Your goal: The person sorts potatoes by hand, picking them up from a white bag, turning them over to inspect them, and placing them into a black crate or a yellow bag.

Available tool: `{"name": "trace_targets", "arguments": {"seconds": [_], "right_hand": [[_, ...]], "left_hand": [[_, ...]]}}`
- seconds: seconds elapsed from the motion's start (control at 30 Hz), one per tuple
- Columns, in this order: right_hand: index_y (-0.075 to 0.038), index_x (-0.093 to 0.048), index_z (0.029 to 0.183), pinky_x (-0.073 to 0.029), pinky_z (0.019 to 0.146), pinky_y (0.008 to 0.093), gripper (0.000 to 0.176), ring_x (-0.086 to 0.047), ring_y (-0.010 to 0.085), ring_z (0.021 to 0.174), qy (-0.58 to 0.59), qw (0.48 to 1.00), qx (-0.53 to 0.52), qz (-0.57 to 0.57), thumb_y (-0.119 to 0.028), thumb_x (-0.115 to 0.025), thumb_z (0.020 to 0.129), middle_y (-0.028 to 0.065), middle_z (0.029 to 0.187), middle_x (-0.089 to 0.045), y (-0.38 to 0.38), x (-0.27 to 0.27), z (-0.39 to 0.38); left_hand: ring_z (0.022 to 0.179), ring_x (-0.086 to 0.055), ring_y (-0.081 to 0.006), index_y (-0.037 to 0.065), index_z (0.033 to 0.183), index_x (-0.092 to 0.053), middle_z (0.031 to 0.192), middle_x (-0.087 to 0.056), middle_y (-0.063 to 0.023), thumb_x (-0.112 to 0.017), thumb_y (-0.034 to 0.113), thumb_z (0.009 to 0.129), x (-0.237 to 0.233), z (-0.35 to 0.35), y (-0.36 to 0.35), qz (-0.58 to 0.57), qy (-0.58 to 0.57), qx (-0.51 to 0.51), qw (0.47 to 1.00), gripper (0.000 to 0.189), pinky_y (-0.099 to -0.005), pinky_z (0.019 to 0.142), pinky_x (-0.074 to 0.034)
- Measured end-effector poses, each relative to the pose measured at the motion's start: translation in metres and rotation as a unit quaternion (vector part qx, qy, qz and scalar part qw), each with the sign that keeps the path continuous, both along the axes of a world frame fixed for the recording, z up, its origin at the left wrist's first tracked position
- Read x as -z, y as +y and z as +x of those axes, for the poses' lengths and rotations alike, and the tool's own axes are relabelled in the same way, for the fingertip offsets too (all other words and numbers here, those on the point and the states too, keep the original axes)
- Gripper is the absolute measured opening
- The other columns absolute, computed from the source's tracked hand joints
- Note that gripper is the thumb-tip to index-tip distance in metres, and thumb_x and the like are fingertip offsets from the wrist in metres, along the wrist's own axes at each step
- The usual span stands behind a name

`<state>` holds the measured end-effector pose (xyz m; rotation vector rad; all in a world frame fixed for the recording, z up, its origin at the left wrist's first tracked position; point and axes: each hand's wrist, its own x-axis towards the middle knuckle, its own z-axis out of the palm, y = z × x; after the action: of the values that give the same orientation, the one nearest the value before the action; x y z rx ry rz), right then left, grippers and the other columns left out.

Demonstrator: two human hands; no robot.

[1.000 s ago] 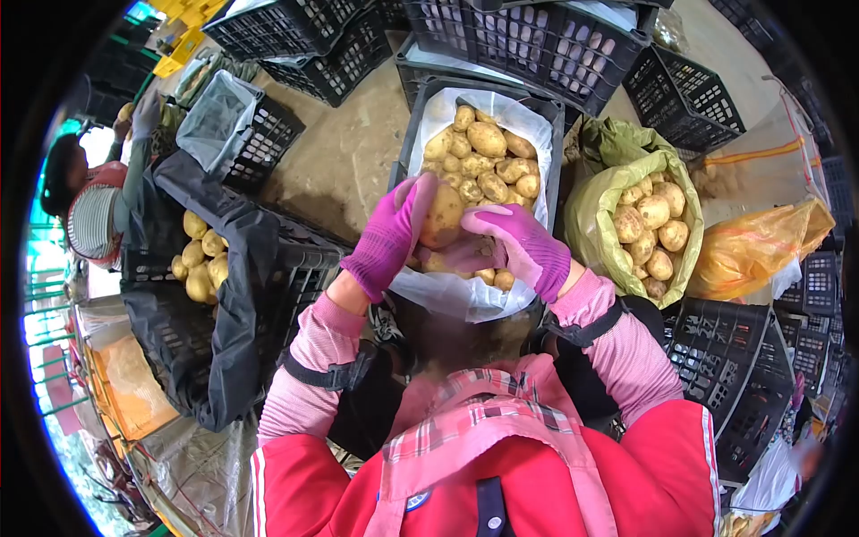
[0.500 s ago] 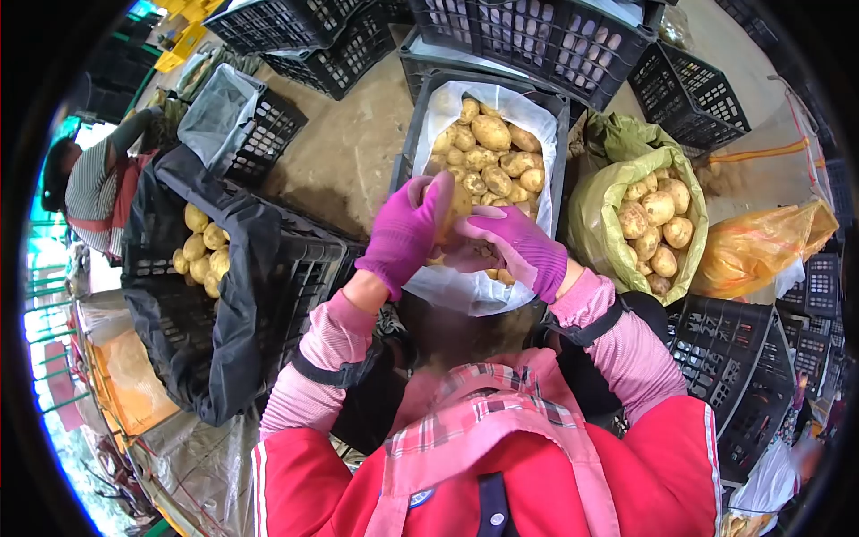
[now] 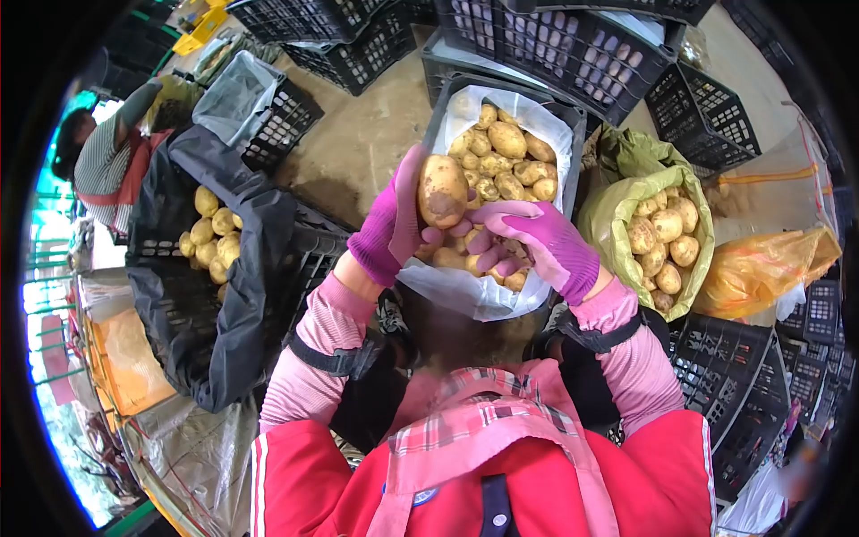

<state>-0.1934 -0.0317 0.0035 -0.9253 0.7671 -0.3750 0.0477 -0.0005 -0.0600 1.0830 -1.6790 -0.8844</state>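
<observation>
Left hand (image 3: 389, 224) grip is clamping a big potato (image 3: 442, 191) over the lined crate (image 3: 575, 134); right hand (image 3: 548, 246) is hanging just beside it, fingers apart, black crates (image 3: 555, 45) crowding the far side.

The lined crate (image 3: 436, 107) stands on the floor straight ahead of the person, with a pile of potatoes (image 3: 506, 166) in it. The 2 hands are over its near end. The left hand (image 3: 394, 224) grips 1 potato (image 3: 442, 191) above the pile, and the right hand (image 3: 546, 246) is just to its right, fingers loose. A sack (image 3: 617, 215) holding more potatoes stands right of the crate, with a bag (image 3: 769, 264) beyond it. A side crate (image 3: 295, 268) lies to the left, stacked crates (image 3: 555, 45) stand behind, and another person (image 3: 103, 161) is at far left.
</observation>
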Motion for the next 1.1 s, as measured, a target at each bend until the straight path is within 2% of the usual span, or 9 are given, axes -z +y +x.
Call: {"name": "trace_targets", "arguments": {"seconds": [0.1, 0.27, 0.37, 0.47, 0.63, 0.7, 0.9, 0.97, 1.1], "right_hand": [[-0.003, -0.067, 0.117, -0.056, 0.071, 0.0272, 0.036, -0.069, 0.0144, 0.08, 0.03, 0.983, -0.134, -0.122, -0.032, -0.061, 0.097, 0.0079, 0.097, -0.071, 0.002, 0.021, -0.006], [-0.005, -0.061, 0.126, -0.051, 0.091, 0.0338, 0.054, -0.068, 0.0268, 0.104, 0.166, 0.839, -0.385, -0.347, -0.041, -0.069, 0.087, 0.0213, 0.111, -0.068, 0.015, -0.014, 0.002], [-0.003, -0.058, 0.131, -0.049, 0.096, 0.0334, 0.054, -0.064, 0.0261, 0.112, 0.25, 0.9, -0.126, -0.333, -0.041, -0.063, 0.093, 0.0222, 0.119, -0.066, -0.001, 0.008, -0.004], [0.001, -0.056, 0.133, -0.048, 0.096, 0.0333, 0.053, -0.063, 0.0232, 0.114, 0.017, 0.957, 0.1, -0.272, -0.039, -0.059, 0.098, 0.019, 0.122, -0.064, -0.005, 0.012, 0.005], [-0.001, -0.052, 0.138, -0.042, 0.101, 0.0267, 0.051, -0.054, 0.0141, 0.118, 0.078, 0.976, 0.024, -0.2, -0.035, -0.059, 0.1, 0.0085, 0.127, -0.06, -0.01, 0.013, 0.001], [-0.003, -0.053, 0.137, -0.042, 0.1, 0.0258, 0.049, -0.054, 0.0135, 0.117, 0.014, 0.976, 0.059, -0.207, -0.034, -0.059, 0.1, 0.0065, 0.126, -0.06, -0.015, 0.014, 0.001], [-0.002, -0.055, 0.134, -0.045, 0.098, 0.0279, 0.044, -0.057, 0.0154, 0.116, 0.0, 0.97, 0.107, -0.217, -0.032, -0.057, 0.101, 0.0072, 0.125, -0.061, -0.012, 0.016, 0.008], [-0.002, -0.058, 0.131, -0.045, 0.097, 0.0287, 0.043, -0.058, 0.0166, 0.114, 0.011, 0.958, 0.108, -0.267, -0.034, -0.055, 0.101, 0.0082, 0.122, -0.063, -0.012, 0.026, 0.009], [0.0, -0.058, 0.127, -0.049, 0.093, 0.0321, 0.042, -0.065, 0.0231, 0.107, 0.107, 0.956, 0.072, -0.265, -0.033, -0.046, 0.104, 0.0137, 0.113, -0.067, -0.015, 0.038, 0.007]], "left_hand": [[0.106, -0.066, -0.0261, 0.009, 0.149, -0.025, 0.118, -0.061, -0.0214, -0.05, 0.02, 0.104, 0.002, 0.0, 0.001, -0.006, 0.043, 0.031, 0.999, 0.052, -0.0353, 0.088, -0.056], [0.085, -0.068, -0.0254, 0.006, 0.137, -0.042, 0.107, -0.064, -0.0199, -0.038, 0.043, 0.106, -0.018, -0.001, -0.006, 0.361, 0.359, 0.04, 0.86, 0.049, -0.028, 0.063, -0.056], [0.068, -0.066, -0.0231, 0.006, 0.124, -0.052, 0.098, -0.066, -0.0179, -0.027, 0.056, 0.104, -0.024, -0.008, -0.007, 0.406, 0.38, 0.088, 0.826, 0.059, -0.0211, 0.045, -0.046], [0.061, -0.064, -0.0195, 0.009, 0.119, -0.056, 0.092, -0.066, -0.0139, -0.025, 0.063, 0.102, -0.051, -0.029, -0.003, 0.433, 0.359, 0.138, 0.815, 0.065, -0.0199, 0.043, -0.043], [0.067, -0.066, -0.0168, 0.013, 0.123, -0.056, 0.094, -0.066, -0.0089, -0.025, 0.069, 0.099, -0.049, -0.049, 0.002, 0.503, 0.348, 0.056, 0.789, 0.068, -0.0207, 0.052, -0.047], [0.078, -0.067, -0.0156, 0.01, 0.138, -0.046, 0.108, -0.064, -0.0088, -0.043, 0.056, 0.1, -0.024, -0.051, 0.007, 0.37, 0.25, -0.051, 0.893, 0.06, -0.0204, 0.059, -0.05], [0.078, -0.067, -0.0117, 0.006, 0.146, -0.035, 0.117, -0.062, -0.0101, -0.061, 0.028, 0.098, -0.029, -0.063, 0.017, 0.081, -0.005, -0.081, 0.993, 0.059, -0.0216, 0.06, -0.052], [0.075, -0.066, -0.0098, 0.005, 0.146, -0.035, 0.117, -0.062, -0.0099, -0.061, 0.026, 0.098, -0.069, -0.066, 0.023, 0.294, 0.119, -0.022, 0.948, 0.058, -0.0207, 0.057, -0.052], [0.081, -0.064, -0.0077, 0.005, 0.143, -0.042, 0.121, -0.06, -0.0083, -0.062, 0.022, 0.097, -0.046, -0.057, 0.015, 0.27, 0.122, -0.03, 0.955, 0.053, -0.0205, 0.06, -0.053]]}}
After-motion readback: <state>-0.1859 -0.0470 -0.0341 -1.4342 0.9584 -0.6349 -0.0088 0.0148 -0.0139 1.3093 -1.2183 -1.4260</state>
